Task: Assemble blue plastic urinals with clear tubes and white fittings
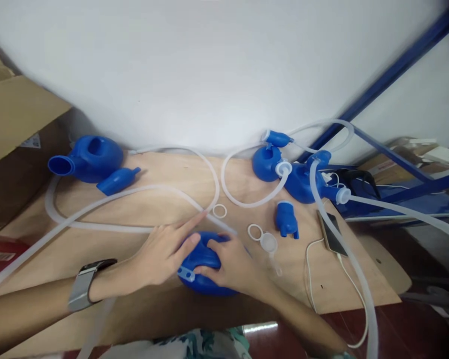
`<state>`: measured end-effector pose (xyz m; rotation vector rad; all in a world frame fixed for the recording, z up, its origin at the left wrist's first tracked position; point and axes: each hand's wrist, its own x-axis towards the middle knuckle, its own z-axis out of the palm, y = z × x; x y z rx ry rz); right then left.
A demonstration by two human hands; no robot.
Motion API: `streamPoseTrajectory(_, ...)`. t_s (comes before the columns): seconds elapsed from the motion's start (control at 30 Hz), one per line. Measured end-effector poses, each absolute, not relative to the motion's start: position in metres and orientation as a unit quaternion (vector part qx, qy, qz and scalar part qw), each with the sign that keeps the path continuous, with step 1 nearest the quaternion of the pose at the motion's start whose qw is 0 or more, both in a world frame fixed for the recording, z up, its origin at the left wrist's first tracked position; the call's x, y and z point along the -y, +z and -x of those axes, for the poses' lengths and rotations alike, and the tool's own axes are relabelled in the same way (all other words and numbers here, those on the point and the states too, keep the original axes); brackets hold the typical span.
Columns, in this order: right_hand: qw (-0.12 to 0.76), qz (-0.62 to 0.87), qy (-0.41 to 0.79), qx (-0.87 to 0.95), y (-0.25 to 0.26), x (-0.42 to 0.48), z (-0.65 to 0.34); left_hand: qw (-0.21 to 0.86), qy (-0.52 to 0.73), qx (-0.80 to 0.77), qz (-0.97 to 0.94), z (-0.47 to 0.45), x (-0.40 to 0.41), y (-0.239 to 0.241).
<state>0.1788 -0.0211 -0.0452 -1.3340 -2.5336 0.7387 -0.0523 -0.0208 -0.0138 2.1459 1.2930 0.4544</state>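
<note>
In front of me a blue plastic urinal bottle point(204, 258) lies on the wooden table, partly covered by my hands. My right hand point(232, 262) is wrapped over it, with fingers curled at the handle opening. My left hand point(168, 252) rests against its left side, thumb on the blue plastic and index finger stretched toward a clear hose point(179, 193). A small light-blue strap with holes point(186, 273) shows at the bottle's near left. Beyond the hands lies a white ring point(220, 211). Another white ring point(255, 232) touches a translucent cap point(268, 243) to the right.
At the left stand another blue bottle point(97, 158), a blue funnel-shaped piece point(117, 180) and a cardboard box point(18, 149). Hosed blue bottles point(265, 163) sit at the back right. A blue spout piece point(286, 219) and a cabled phone point(333, 233) lie on the right.
</note>
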Motion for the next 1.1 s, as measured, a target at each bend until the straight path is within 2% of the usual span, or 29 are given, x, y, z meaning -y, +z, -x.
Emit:
streamPoseTrajectory(0.23,0.065,0.482,0.232,0.842,-0.030,0.024,-0.175,0.344,0.206,-0.562,-0.724,0.041,0.002,-0.007)
streamPoseTrajectory(0.33,0.070,0.494,0.233,0.835,-0.026,0.023,-0.180,0.317,0.220,-0.457,-0.801,0.052,0.002,0.001)
streamPoseTrajectory(0.43,0.078,0.493,0.246,0.831,-0.024,0.020,-0.188,0.239,0.152,-0.314,-0.906,0.067,0.005,0.004)
streamPoseTrajectory(0.5,0.066,0.491,0.245,0.834,-0.023,0.019,-0.192,0.212,0.120,-0.261,-0.934,0.074,0.007,0.000)
streamPoseTrajectory(0.57,0.039,0.490,0.230,0.840,-0.021,0.017,-0.192,0.196,0.138,-0.241,-0.941,0.076,0.008,-0.009)
streamPoseTrajectory(0.8,-0.016,0.497,0.160,0.853,-0.010,0.018,-0.174,0.142,0.212,-0.342,-0.904,0.066,0.021,-0.030)
streamPoseTrajectory(1.1,-0.011,0.523,0.204,0.827,-0.007,0.015,-0.171,0.126,0.187,-0.361,-0.905,0.060,0.022,-0.026)
